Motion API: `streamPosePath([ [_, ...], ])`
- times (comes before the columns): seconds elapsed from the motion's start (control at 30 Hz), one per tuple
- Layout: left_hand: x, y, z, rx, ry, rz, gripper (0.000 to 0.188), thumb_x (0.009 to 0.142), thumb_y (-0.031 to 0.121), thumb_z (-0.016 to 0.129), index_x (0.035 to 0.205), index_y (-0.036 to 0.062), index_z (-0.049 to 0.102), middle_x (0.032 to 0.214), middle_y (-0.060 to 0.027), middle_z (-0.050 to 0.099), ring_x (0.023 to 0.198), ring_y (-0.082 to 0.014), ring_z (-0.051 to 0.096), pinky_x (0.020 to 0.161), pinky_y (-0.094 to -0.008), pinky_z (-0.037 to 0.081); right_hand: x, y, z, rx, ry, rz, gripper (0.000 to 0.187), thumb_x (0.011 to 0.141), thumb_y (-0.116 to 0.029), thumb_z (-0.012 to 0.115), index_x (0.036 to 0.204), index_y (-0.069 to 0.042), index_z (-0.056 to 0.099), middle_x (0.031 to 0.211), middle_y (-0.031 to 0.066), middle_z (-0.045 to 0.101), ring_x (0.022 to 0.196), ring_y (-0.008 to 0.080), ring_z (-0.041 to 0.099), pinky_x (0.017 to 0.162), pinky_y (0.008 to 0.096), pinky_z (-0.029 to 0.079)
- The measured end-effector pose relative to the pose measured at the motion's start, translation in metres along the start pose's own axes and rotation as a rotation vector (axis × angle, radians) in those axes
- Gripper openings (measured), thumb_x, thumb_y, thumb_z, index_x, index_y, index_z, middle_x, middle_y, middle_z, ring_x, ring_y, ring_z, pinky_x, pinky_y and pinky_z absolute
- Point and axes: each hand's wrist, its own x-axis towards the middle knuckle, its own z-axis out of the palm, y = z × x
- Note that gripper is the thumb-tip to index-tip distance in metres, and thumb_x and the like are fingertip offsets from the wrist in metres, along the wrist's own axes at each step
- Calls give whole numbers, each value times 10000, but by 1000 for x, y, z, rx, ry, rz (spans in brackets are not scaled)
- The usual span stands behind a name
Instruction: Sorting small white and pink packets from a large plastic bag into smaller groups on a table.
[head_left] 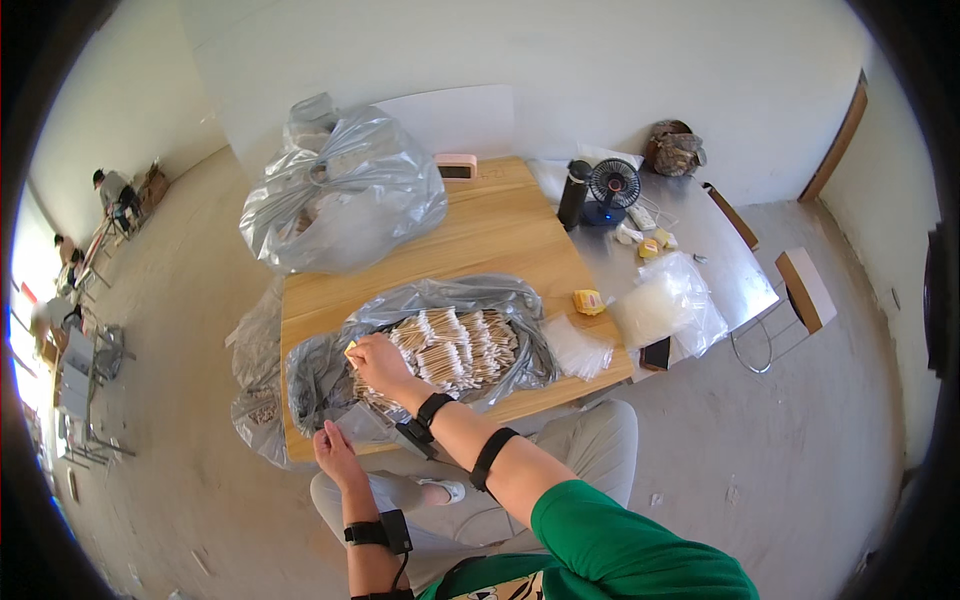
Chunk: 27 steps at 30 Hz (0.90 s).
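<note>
My right hand [380, 366] is closed over the left end of a grey plastic-lined heap. A small yellow piece [350, 348] shows at its fingertips; its kind is too small to make out. Bundles of cotton swabs [450, 350] lie in rows on the grey plastic liner [525, 297], to the right of that hand. By the table's front left edge, my left hand [338, 455] is closed with the thumb uppermost, and whatever it may hold is hidden. Between the two hands, a greyish translucent surface [368, 424] lies at the liner's near side.
A large, full clear bag [345, 195] stands at the wooden table's [500, 225] back left. Small clear bags [577, 348] and a yellow packet [588, 302] lie right. On the metal table [725, 250] are a fan [614, 185], a black bottle [574, 195] and more plastic bags [668, 300].
</note>
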Motion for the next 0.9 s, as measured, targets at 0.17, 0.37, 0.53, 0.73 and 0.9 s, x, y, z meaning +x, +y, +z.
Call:
streamPosePath([
  [0.17,-7,7,11,70,38,8,303,922,258,530,674,122,422,557,67,369,467,-21,323,404,-189,245,-2,1,-16,49,42,16,139,768,-73,562,858,-49,665,790,111,620,810,305,569,709,389,465],
  [0.37,-13,4,31,88,-57,14,290,920,262,534,689,111,445,552,62,383,455,-24,328,402,-186,249,-16,16,-73,253,239,200,136,804,-82,569,905,-46,652,830,132,624,779,271,594,671,354,468],
  [0.53,-11,2,36,46,-30,-36,278,929,259,513,702,103,468,555,30,454,436,-25,342,386,-188,247,-59,71,-150,369,477,331,118,829,-122,636,923,-53,621,730,7,590,623,64,532,544,231,446],
  [0.73,-31,5,83,99,-223,-67,234,932,245,504,762,85,517,576,3,523,428,-31,368,375,-190,252,-139,206,-298,165,802,611,95,795,-100,638,861,-38,609,727,55,610,651,136,564,613,273,463],
  [0.9,-59,3,137,194,-558,-61,208,920,246,526,805,73,536,604,-14,577,412,-41,375,371,-204,280,-140,230,-321,-322,562,647,78,823,-120,620,857,-50,617,811,94,656,716,266,615,661,370,481],
])
